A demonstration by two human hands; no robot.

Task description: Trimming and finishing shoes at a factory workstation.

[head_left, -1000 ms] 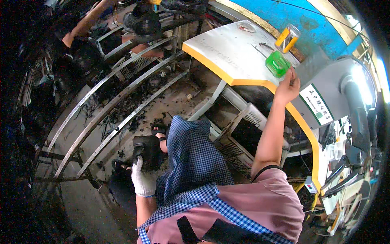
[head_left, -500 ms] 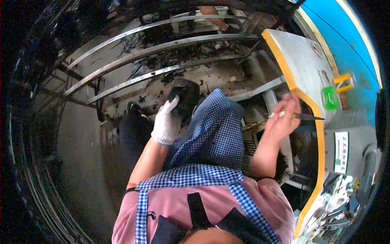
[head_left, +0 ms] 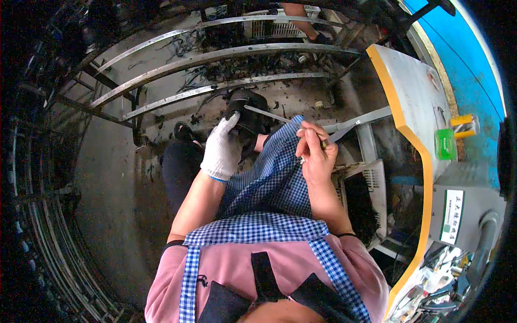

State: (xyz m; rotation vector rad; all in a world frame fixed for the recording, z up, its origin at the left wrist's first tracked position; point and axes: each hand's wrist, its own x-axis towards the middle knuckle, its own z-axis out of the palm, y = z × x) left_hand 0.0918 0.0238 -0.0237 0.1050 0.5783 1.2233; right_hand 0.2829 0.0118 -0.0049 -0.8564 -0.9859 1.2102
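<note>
My left hand [head_left: 221,151], in a white knitted glove, is closed on a black item [head_left: 246,102] above my lap, its thumb lying across the near side. That item blends into the dark area around it, so its kind is unclear. My bare right hand [head_left: 318,153] pinches a thin silver rod [head_left: 272,115], whose far end reaches left to the black item. From the same hand a flat pointed metal blade [head_left: 339,133] juts out to the right. Whether rod and blade are one tool or two I cannot tell. A blue checked apron [head_left: 269,177] covers my lap.
A worktable with a yellow edge [head_left: 423,156] runs along my right, bearing a green box [head_left: 445,144], a yellow-ended item [head_left: 465,126] and a grey machine [head_left: 463,210]. Metal rails [head_left: 215,56] cross ahead over black scraps. A white plastic crate [head_left: 375,196] stands below the table.
My right hand has swung left from the table edge to over my lap, bringing the rod's tip to the black item. My left hand keeps its hold. The view has shifted slightly.
</note>
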